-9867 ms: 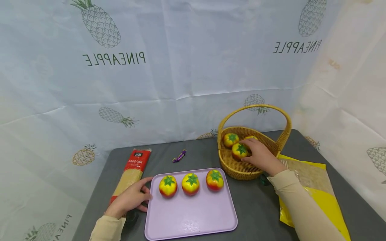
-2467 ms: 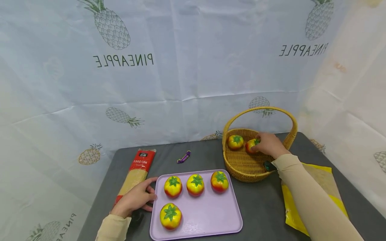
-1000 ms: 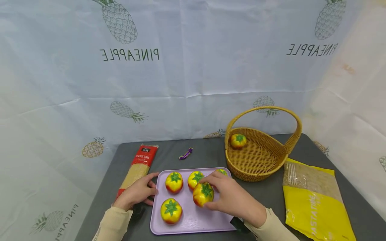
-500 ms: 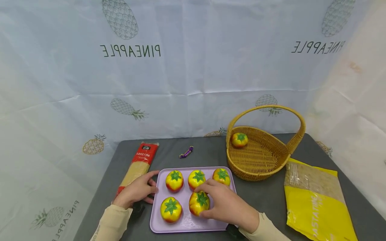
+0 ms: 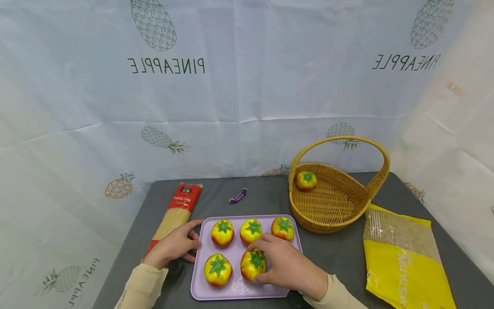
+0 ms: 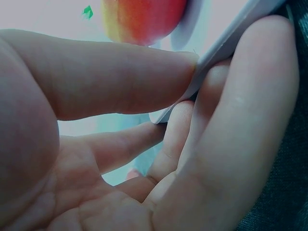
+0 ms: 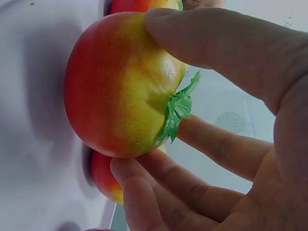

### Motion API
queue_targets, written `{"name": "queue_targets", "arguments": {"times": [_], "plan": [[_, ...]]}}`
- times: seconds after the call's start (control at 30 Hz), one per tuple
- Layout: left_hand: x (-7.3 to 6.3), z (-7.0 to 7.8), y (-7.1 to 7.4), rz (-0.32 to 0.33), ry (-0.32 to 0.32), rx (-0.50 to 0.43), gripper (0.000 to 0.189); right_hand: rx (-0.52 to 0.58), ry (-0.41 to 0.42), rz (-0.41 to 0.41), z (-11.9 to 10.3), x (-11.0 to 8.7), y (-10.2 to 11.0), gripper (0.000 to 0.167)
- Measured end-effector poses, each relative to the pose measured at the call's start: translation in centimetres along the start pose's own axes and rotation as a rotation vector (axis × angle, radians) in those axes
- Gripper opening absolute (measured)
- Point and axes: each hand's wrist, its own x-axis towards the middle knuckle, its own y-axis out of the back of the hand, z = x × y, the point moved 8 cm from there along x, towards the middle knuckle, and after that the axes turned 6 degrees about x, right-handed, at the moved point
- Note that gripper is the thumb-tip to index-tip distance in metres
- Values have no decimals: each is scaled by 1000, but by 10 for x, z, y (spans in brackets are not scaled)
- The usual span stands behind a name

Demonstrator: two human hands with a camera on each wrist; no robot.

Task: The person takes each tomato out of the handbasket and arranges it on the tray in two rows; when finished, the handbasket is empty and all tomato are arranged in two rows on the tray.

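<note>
My right hand (image 5: 287,264) holds a red-and-yellow toy tomato (image 5: 252,265) with a green leafy top, low over the front middle of a lilac tray (image 5: 231,292). In the right wrist view the thumb is on one side of this tomato (image 7: 120,91) and the fingers on the other. Three like it stand in the tray's back row, and another tomato (image 5: 218,270) sits front left. At the tray's left edge is my left hand (image 5: 173,246); the left wrist view has its thumb against the rim (image 6: 211,55) and fingers beneath.
A wicker basket (image 5: 328,225) with a tall handle stands back right, one tomato (image 5: 306,180) inside. To its front lies a yellow pasta bag (image 5: 407,266). A red spaghetti pack (image 5: 177,210) lies left of the tray, and a purple wrapped candy (image 5: 238,196) behind it.
Two tomatoes have gone from the basket to the tray's front row, one at left, one in my right hand at the middle. The held one has come down lately. The left hand stays at the rim.
</note>
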Motion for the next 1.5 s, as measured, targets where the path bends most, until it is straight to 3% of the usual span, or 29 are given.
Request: {"name": "queue_targets", "arguments": {"times": [1.5], "plan": [[0,1,-1,2,-1,20,73,-55,38,7,1,0,-5,55]]}}
